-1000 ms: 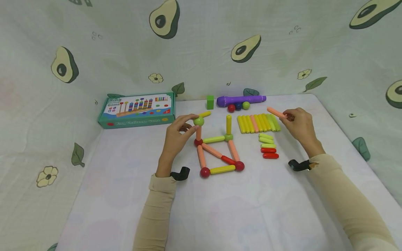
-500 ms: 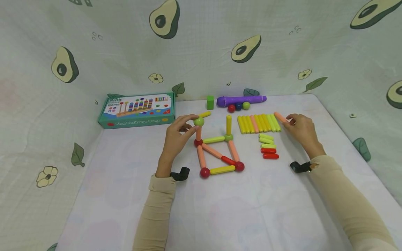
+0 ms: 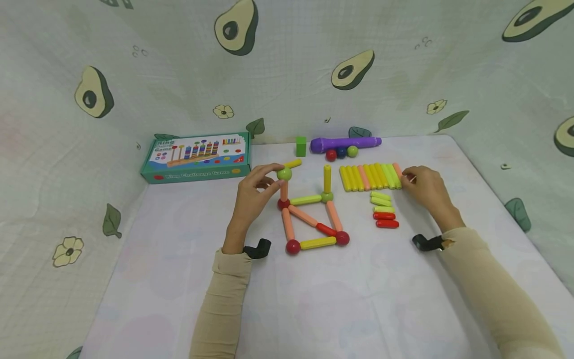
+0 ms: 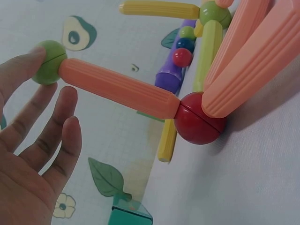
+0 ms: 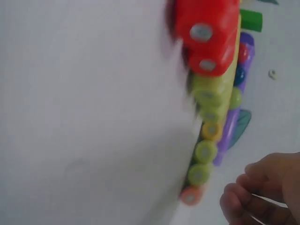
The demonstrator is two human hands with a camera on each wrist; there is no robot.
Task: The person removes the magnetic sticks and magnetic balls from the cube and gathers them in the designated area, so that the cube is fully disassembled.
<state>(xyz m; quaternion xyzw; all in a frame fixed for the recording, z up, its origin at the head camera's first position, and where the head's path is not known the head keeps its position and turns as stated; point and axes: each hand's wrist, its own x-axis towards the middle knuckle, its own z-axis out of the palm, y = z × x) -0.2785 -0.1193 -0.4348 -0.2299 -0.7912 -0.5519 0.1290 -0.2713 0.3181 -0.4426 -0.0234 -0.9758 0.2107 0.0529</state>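
In the head view, my left hand (image 3: 256,191) pinches a light green ball (image 3: 284,173) between thumb and fingertips. The ball caps an upright pink stick (image 4: 119,89) rising from a red ball (image 4: 199,118) in a frame of sticks and balls. A yellow stick (image 3: 327,178) stands upright on the frame's other back corner, on a green ball (image 3: 327,196). My right hand (image 3: 426,188) has loosely curled fingers beside a pink stick (image 3: 397,170) at the right end of a row of sticks. In the right wrist view, a gap shows between those fingers and that stick's end (image 5: 191,196).
Several short green and red sticks (image 3: 386,224) lie in front of the row. Behind are a purple microphone-shaped toy (image 3: 350,143), three loose balls (image 3: 342,152) and a green block (image 3: 301,146). A game box (image 3: 197,158) lies back left, and a loose yellow stick (image 3: 293,163) behind the frame.
My right hand has brought the pink stick down and left against the row's right end, and its fingers have come off it. The left hand keeps its pinch on the green ball.
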